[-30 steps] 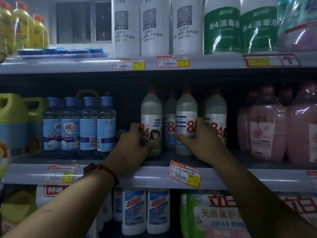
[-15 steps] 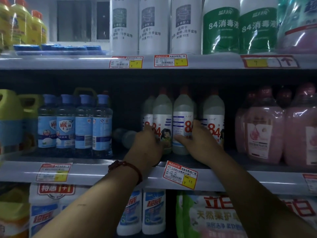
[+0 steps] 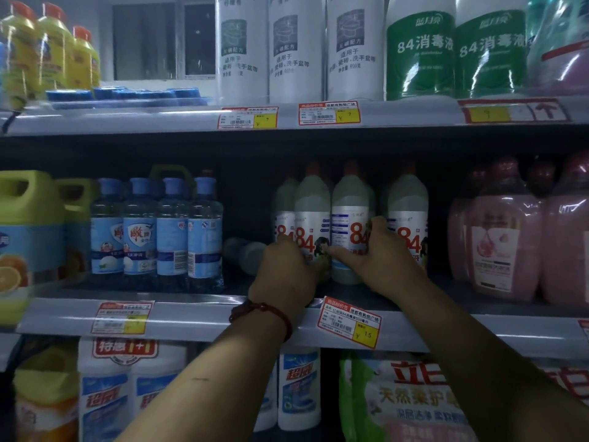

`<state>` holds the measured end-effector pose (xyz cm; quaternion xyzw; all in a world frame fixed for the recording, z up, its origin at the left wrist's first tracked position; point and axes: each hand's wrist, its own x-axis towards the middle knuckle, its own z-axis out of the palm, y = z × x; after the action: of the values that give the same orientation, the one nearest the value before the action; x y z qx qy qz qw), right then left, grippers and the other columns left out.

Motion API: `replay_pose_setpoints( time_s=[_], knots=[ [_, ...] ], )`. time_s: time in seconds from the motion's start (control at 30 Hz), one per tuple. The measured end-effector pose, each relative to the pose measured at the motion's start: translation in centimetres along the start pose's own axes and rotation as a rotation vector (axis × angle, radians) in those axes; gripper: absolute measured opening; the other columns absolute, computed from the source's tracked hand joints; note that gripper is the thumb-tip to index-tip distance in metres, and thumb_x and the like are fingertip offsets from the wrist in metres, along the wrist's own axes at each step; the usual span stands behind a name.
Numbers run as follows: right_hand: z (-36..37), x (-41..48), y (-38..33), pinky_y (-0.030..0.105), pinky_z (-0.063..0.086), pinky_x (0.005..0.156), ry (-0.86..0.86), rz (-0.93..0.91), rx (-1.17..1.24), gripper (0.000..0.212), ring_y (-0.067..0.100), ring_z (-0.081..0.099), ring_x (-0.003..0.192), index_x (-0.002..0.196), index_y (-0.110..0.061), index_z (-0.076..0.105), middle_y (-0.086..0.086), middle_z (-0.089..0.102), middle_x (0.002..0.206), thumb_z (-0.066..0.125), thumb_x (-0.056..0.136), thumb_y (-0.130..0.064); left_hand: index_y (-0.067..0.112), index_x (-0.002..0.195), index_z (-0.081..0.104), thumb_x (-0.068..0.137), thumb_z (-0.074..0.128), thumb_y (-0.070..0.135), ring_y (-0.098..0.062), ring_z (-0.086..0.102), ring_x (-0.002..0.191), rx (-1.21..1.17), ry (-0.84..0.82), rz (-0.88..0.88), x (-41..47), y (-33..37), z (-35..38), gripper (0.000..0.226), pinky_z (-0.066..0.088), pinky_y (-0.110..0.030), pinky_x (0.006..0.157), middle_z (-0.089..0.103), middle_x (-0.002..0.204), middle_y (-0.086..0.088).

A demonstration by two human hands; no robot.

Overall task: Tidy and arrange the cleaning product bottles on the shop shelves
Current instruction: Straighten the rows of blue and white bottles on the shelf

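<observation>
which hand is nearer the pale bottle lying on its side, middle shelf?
Left. The left hand, gripping one white 84 bottle, sits just right of the pale bottle; the right hand is farther right, gripping the next 84 bottle.

The middle shelf (image 3: 191,317) carries green jugs (image 3: 28,218), blue-capped bottles (image 3: 156,231), 84 bottles (image 3: 408,212), pink bottles (image 3: 503,237) — plus a toppled bottle (image 3: 245,255).

— What sort of place are you standing in?

— You're in a shop, at the cleaning-goods shelves. Look at the shelf rail (image 3: 191,317) in front of you: it carries printed price tags (image 3: 349,322) with barcodes and yellow price boxes, and so does the upper rail (image 3: 95,122).

— What else tells you?

— The stock: you see one product repeated side by side, blue-capped bottles (image 3: 140,231), "84" bottles (image 3: 408,212), pink bottles (image 3: 503,237), green-labelled bottles (image 3: 420,55) up top.
</observation>
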<state>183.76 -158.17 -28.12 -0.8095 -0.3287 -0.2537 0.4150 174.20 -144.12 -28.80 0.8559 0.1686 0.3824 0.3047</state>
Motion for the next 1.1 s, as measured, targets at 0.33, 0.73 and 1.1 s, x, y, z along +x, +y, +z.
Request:
replay_pose_setpoints(
  time_s=[0.33, 0.73, 1.1],
  knots=[
    [1.0, -0.9, -8.2, 0.032, 0.048, 0.078, -0.022, -0.513, -0.008, 0.020, 0.015, 0.058, 0.091, 0.112, -0.016, 0.061, -0.001, 0.060, 0.105, 0.066, 0.093, -0.022, 0.021, 0.102, 0.059, 0.094, 0.060, 0.023, -0.009, 0.056, 0.088, 0.030, 0.184, 0.505, -4.4, -4.4, -6.0, 0.008, 0.049, -0.029, 0.075, 0.058, 0.098, 0.006],
    [13.2, 4.3, -11.4, 0.040, 0.053, 0.088, -0.413, -0.172, -0.363, 0.051, 0.038, 0.062, 0.113, 0.135, -0.004, 0.046, 0.023, 0.060, 0.127, 0.065, 0.092, -0.024, 0.030, 0.110, 0.061, 0.085, 0.043, 0.048, -0.013, 0.054, 0.095, 0.338, 0.108, 0.409, -8.3, -9.7, -13.2, 0.036, 0.043, -0.033, 0.082, 0.060, 0.102, 0.011],
    [6.5, 0.1, -11.4, 0.026, 0.047, 0.059, -0.216, 0.007, 0.021, 0.029, 0.019, 0.065, 0.078, 0.087, -0.007, 0.070, 0.007, 0.070, 0.086, 0.075, 0.080, -0.034, 0.007, 0.106, 0.068, 0.099, 0.055, 0.023, -0.026, 0.064, 0.106, 0.055, -0.098, 0.186, -5.7, -5.1, -9.8, 0.021, 0.042, -0.026, 0.077, 0.068, 0.108, -0.009]
  ],
)
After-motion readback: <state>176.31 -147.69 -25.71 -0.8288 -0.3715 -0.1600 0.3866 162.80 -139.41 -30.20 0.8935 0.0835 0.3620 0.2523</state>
